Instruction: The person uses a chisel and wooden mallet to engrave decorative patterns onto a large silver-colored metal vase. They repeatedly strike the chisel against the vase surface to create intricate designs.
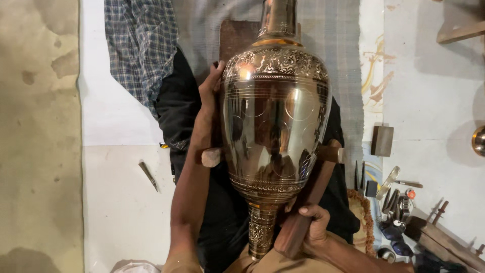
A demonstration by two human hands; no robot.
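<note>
vase [275,126] lying (engraved brass) | left hand [209,91] steadies flank | right hand [313,222] grips mallet [308,202]

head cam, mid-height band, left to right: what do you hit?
Bare stained floor → small metal tool on the white sheet → left hand against the vase's side → engraved metal vase → dark block → heap of hand tools.
</note>
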